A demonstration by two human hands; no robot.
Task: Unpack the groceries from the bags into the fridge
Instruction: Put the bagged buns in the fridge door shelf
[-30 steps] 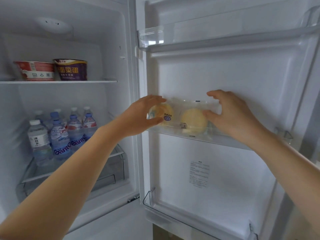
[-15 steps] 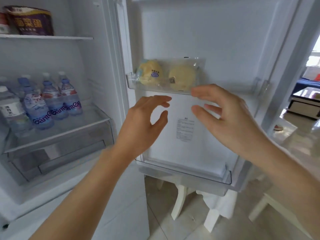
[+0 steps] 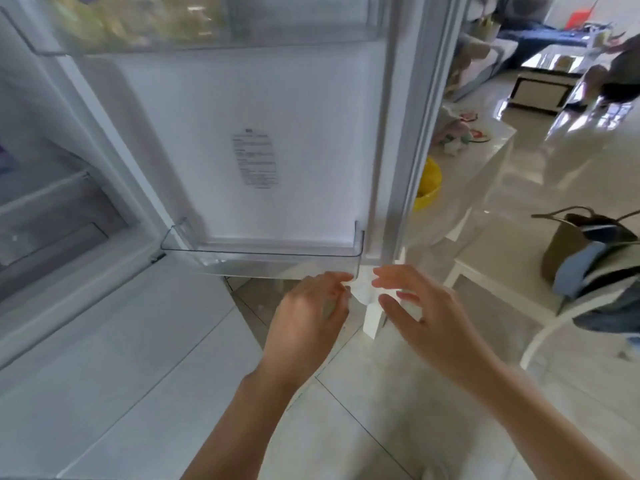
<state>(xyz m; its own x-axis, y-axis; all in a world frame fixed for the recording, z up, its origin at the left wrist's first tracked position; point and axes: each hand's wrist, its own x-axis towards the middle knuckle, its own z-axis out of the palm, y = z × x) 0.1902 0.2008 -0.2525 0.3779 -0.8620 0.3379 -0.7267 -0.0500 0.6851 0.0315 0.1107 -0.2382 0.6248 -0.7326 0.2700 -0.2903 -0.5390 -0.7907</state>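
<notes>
Hands hang empty below the fridge door (image 3: 263, 98): left hand (image 3: 308, 317) and right hand (image 3: 426, 317) both with loosely spread fingers, holding nothing. The blurred yellowish groceries (image 3: 114, 22) sit high above them in the upper door shelf (image 3: 294, 36); bags (image 3: 588, 258) rest on a chair well to the right.

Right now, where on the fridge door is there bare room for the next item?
The bottom door bin looks bare from its left wall to its right wall. The upper door bin is crowded on its left by the yellowish packets; its right part looks free. Both the left hand and right hand hold nothing.
</notes>
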